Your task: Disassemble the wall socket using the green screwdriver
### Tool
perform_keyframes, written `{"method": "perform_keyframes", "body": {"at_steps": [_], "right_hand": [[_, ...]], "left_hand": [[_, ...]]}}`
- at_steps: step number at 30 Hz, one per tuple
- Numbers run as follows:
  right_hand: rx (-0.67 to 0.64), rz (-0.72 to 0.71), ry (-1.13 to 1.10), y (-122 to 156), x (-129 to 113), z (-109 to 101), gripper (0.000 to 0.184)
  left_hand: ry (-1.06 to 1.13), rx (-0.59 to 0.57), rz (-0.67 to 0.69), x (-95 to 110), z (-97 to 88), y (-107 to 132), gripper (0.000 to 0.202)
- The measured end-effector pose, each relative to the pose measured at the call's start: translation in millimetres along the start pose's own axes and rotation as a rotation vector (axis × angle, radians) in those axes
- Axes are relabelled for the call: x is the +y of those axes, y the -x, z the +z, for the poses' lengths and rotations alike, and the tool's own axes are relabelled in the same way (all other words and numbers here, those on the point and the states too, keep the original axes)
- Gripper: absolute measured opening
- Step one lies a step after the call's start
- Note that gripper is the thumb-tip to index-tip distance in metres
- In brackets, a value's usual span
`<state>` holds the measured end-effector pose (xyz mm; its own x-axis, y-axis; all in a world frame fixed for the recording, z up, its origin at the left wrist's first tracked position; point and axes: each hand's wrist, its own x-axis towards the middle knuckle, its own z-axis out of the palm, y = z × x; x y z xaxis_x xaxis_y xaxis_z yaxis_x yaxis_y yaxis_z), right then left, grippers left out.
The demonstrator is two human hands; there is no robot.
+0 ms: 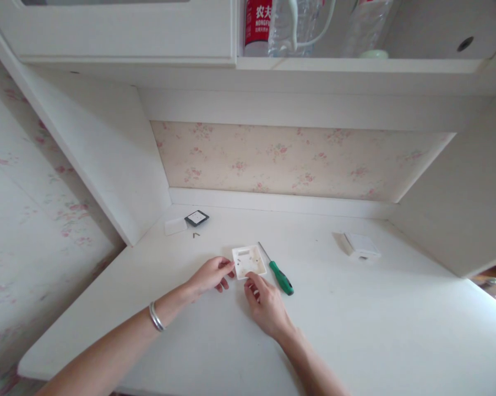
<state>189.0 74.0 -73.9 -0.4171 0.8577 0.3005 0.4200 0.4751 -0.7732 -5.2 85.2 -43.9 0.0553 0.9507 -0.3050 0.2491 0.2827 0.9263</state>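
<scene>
Head view: pinching white plate (249, 261) at left edge with left hand (212, 273), touching near edge with right hand (266, 305), grip unclear, green screwdriver (281, 276) alongside

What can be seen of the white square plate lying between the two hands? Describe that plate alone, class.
The plate is small, white and square with rounded corners, and looks like plastic. Its upturned face shows a slot-like opening near the far edge and several small holes or marks. It lies flat on the white desk, slightly turned. The left hand touches its left edge with its fingertips, the right hand its near edge. A green-handled screwdriver lies close on its right.
</scene>
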Motion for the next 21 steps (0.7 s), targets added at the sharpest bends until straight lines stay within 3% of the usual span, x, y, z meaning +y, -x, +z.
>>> {"method": "perform_keyframes", "body": {"at_steps": [6,12,15,17,21], "right_hand": [[-0.048,-0.048,0.033,2.2,-3.0,3.0,0.03],[-0.102,-0.077,0.03,3.1,-4.8,3.1,0.047],[-0.124,-0.075,0.043,3.1,-4.9,0.9,0.047],[-0.139,-0.071,0.052,3.1,-4.9,-0.2,0.042],[-0.156,-0.078,0.07,3.3,-5.6,-1.2,0.034]], "left_hand": [[0.086,-0.003,-0.017,-2.1,3.3,8.2,0.052],[0.278,-0.019,-0.019,-1.3,4.2,-1.8,0.036],[0.402,0.096,-0.022,-4.8,-10.9,-23.0,0.027],[0.454,0.254,-0.053,-8.1,-27.6,-42.1,0.02],[0.471,0.425,-0.056,-12.1,-64.2,-80.2,0.014]]}}
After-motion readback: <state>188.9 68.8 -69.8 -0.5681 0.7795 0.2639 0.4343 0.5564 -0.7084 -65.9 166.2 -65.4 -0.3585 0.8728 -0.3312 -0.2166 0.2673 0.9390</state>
